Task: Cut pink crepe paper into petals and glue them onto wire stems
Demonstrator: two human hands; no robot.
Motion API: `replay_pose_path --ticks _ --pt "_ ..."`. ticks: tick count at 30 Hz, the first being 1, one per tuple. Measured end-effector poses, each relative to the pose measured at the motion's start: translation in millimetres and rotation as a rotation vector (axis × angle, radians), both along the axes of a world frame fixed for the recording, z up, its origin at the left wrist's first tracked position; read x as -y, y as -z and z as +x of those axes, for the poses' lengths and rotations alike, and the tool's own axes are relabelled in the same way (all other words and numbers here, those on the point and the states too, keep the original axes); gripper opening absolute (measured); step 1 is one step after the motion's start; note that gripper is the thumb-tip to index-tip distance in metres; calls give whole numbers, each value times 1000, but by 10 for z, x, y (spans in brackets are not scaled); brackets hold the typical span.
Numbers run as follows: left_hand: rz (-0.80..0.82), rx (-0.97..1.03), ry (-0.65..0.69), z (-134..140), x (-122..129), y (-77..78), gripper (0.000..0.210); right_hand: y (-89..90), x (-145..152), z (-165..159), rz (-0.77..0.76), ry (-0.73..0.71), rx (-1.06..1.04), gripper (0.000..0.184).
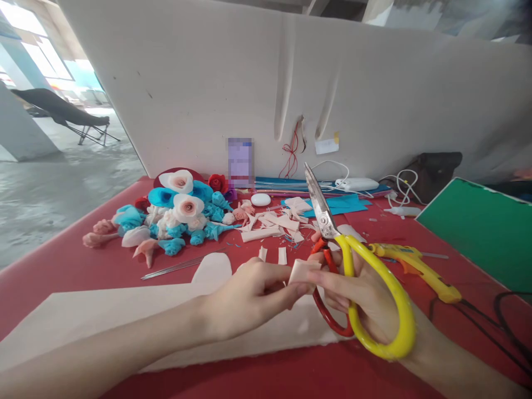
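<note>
A small folded piece of cream paper (302, 272) is pinched between the fingertips of my left hand (245, 296). My right hand (369, 291) touches the same piece with its thumb and fingers. Across that right hand hang scissors (326, 221) with one yellow and one red handle, their closed blades pointing up and away. Below my hands lies a large cream sheet (183, 332), and a rounded cream piece (213, 268) rests at its far edge. Two small cream strips (282, 255) lie just beyond my left hand.
Blue, white and pink paper flowers (178, 210) are heaped at the left beside thin wires (178, 267). Cream scraps (274, 224) and blue sheets (341, 205) lie behind. At right are a yellow glue gun (419, 269) with its cable and a green board (482, 233).
</note>
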State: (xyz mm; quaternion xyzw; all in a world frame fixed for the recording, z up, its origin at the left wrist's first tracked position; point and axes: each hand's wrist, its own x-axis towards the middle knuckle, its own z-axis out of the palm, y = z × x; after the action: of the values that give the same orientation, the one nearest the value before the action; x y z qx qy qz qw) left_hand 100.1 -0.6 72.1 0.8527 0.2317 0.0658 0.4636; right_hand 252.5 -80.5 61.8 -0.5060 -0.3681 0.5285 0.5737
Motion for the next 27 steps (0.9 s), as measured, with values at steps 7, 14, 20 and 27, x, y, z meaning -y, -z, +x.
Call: replay_pose_path --ticks 7,14,20,27 --pt "-227 50 61 -37 -26 54 43 -19 -12 11 4 94 0 23" --pt "-206 157 24 9 -7 58 25 -45 -1 -22 -1 92 42 29" --pt "-248 151 12 36 23 87 29 11 -6 -18 39 100 78 30" --pt "-261 165 25 11 33 120 30 44 0 -13 37 99 65 32"
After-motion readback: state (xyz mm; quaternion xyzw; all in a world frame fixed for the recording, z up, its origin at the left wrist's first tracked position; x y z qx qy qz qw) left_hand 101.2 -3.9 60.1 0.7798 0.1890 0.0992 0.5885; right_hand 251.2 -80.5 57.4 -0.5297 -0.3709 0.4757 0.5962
